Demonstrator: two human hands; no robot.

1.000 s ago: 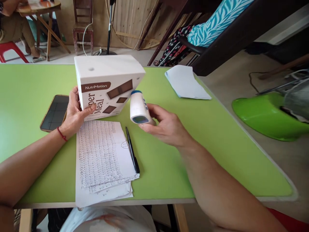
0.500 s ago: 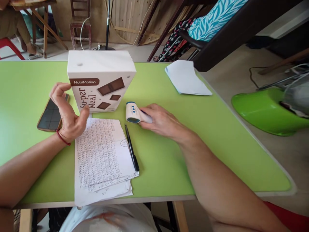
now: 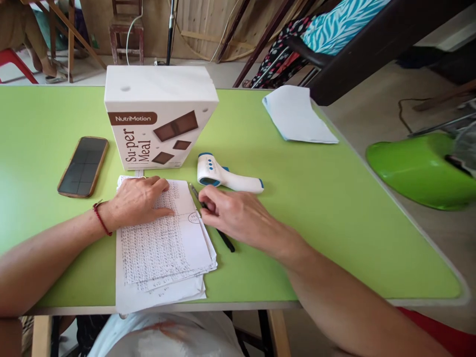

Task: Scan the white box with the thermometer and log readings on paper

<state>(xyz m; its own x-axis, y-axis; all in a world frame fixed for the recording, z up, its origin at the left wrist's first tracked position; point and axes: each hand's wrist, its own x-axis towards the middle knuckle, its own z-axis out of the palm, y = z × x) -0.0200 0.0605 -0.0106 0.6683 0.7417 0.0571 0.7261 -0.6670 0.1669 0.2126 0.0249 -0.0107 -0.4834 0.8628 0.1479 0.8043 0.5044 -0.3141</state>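
My left hand (image 3: 143,201) lies with its fingers stretched out over the upper part of a stack of handwritten papers (image 3: 156,253). A black pen (image 3: 225,241) slants along the right edge of the stack, and my right hand (image 3: 234,213) is closed on its middle, thumb and fingers pinched. Just beyond that hand, a white and blue infrared thermometer (image 3: 238,182) lies on its side on the table. Behind the papers stands an upright white NutriMotion box (image 3: 163,134). Left of the box lies a phone (image 3: 83,166) with a dark screen.
The green table (image 3: 334,238) has folded white paper (image 3: 300,115) at its far right corner. Beyond its right edge is a bright green plastic object (image 3: 412,168). A dark chair (image 3: 126,29), a stand pole (image 3: 170,34) and parts of other people appear behind the table.
My right hand has let go of the thermometer, moved nearer and closed on the pen, which is turned slightly. My left hand has come down from beside the box onto the papers.
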